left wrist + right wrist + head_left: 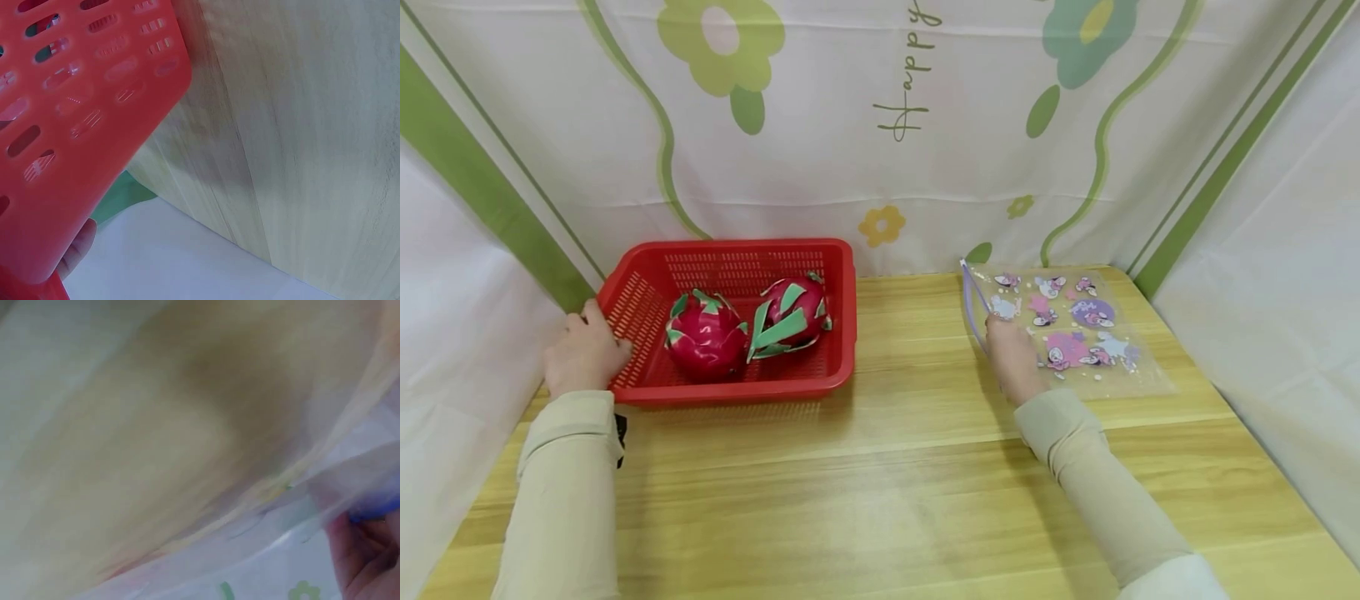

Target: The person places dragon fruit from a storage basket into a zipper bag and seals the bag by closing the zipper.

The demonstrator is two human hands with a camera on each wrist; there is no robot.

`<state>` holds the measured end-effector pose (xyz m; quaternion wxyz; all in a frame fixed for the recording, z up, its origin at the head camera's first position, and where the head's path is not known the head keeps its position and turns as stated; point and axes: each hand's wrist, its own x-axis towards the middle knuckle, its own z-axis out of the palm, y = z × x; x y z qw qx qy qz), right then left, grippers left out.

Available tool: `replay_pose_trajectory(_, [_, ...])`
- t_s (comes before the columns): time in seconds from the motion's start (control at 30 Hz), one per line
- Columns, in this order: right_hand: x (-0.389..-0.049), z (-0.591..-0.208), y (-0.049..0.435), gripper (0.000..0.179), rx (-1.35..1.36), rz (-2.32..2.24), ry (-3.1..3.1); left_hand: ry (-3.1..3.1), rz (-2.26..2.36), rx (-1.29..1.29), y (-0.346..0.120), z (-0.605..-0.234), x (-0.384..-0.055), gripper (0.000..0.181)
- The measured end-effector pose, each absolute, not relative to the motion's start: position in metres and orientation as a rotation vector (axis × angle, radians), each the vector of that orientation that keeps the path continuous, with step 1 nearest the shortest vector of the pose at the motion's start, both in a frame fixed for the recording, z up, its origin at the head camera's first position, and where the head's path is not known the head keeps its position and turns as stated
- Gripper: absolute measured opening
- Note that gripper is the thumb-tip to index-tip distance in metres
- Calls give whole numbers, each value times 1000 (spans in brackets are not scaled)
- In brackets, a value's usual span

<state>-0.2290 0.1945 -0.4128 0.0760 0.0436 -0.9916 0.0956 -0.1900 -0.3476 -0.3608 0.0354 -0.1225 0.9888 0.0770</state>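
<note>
Head view: left hand [583,350] grips the red basket's rim [737,389] — right hand [1015,358] pinches the bag's edge [967,300], wide tabletop [880,483] between.

Basket [737,389] left of bag [1067,327] on table [880,475]

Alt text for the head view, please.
At left, a person's left hand grips a red basket holding two dragon fruits; at right, the right hand holds a clear printed bag by its purple edge. Wooden table beneath.
</note>
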Motion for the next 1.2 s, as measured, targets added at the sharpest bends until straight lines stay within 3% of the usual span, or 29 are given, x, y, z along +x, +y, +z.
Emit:
replay_pose_trajectory(0.33, [-221, -409, 183, 27, 52, 158, -2922, 3035, 233, -388, -345, -359, -190, 80])
replay_pose_trajectory(0.63, [-220, -396, 184, 12, 78, 107, -2810, 3021, 241, -389, -345, -358, -191, 82])
replay_pose_trajectory(1.2, [-219, -399, 188, 78, -46, 168, -2948, 3027, 238, -380, -347, -359, -190, 79])
